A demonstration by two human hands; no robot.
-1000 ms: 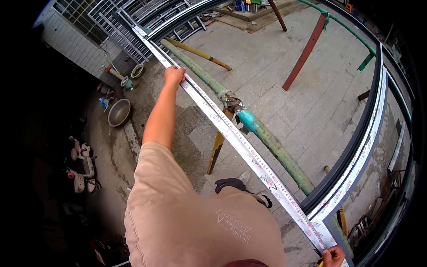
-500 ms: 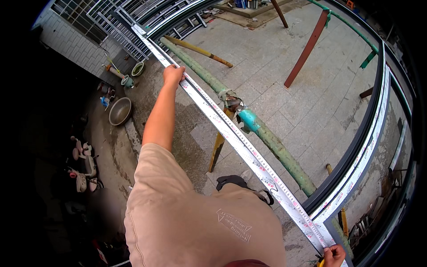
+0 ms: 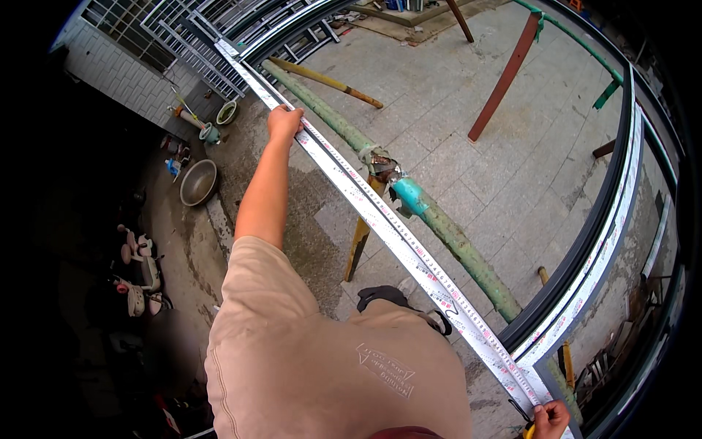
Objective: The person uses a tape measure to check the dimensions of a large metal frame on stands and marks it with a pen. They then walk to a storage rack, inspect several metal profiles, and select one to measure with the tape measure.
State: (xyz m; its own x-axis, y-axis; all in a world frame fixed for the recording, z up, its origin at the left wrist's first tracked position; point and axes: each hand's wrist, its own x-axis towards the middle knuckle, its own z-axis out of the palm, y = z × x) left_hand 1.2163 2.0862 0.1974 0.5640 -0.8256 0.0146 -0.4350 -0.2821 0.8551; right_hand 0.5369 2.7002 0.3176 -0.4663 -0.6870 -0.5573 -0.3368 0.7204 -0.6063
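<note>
A long window-frame bar [image 3: 434,294], wrapped in printed white film, runs slantwise from far left to near right in front of me. A tape measure's pale blade [image 3: 401,233] lies stretched along it. My left hand [image 3: 284,123] is closed over the bar's far part, fingers pressing on the blade; the blade's end is hidden there. Near the frame's corner at lower right, my right hand [image 3: 551,421] grips the tape measure, its thumb near the blade. Only a bit of the yellow case [image 3: 529,433] and a black cord [image 3: 521,410] show beside that hand.
Beneath the frame runs a green pipe [image 3: 468,252] with yellow legs [image 3: 356,251]. The frame's curved-looking side [image 3: 585,293] bounds the right. A rusty red post [image 3: 504,79] slants beyond. At left stand a metal basin [image 3: 199,183] and a scooter [image 3: 142,271]; metal grilles [image 3: 201,62] lie far left.
The black cord beside my right hand has swung slightly upward, and that hand has shifted a little. My left hand stays in place on the bar.
</note>
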